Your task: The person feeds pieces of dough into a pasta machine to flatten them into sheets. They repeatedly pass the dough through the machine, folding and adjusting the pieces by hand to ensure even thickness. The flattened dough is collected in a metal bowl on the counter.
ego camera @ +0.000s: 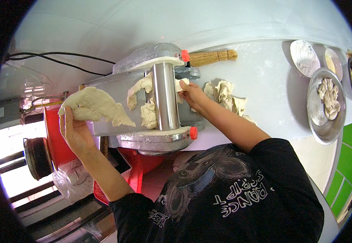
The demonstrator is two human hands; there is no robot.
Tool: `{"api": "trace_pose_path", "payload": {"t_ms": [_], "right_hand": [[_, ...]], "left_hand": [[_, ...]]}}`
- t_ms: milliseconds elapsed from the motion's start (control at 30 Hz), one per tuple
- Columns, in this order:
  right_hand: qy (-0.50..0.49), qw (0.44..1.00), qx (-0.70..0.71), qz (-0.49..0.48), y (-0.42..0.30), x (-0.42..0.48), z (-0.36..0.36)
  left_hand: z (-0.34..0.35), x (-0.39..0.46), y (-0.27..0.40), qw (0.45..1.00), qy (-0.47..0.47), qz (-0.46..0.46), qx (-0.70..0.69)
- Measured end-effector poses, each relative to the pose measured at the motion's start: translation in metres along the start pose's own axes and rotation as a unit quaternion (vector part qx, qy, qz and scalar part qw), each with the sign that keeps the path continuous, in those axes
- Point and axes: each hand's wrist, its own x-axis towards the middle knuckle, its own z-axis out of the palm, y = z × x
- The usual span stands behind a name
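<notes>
A dough sheeter with a steel roller stands before me, a red knob on each side. My left hand holds a broad, ragged sheet of dough by its edge, over the machine's feed plate. Two dough pieces, an upper strip and a lower lump, lie on that plate against the roller. On the roller's other side, my right hand pinches a small flap of dough between thumb and fingers. Several crumpled dough pieces rest on the table just beyond that hand, partly behind my forearm.
A straw brush lies behind the machine. To the right are a steel bowl with dough, a white bowl with white powder, and a smaller dish. Black cables run along the wall; red containers stand lower left.
</notes>
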Motion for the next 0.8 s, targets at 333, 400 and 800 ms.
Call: {"api": "trace_pose_path", "payload": {"t_ms": [333, 400, 800], "right_hand": [[-0.094, 0.951, -0.241, -0.171, -0.031, -0.016, 0.019], [-0.175, 0.925, -0.321, -0.106, -0.052, -0.027, 0.03], [-0.059, 0.927, -0.37, 0.029, -0.049, -0.045, 0.048]], "left_hand": [[0.006, -0.004, 0.002, 1.0, -0.011, 0.008, 0.003], [0.009, -0.006, 0.001, 1.0, -0.012, 0.007, -0.004], [0.001, -0.008, 0.004, 1.0, -0.002, 0.007, -0.001]]}}
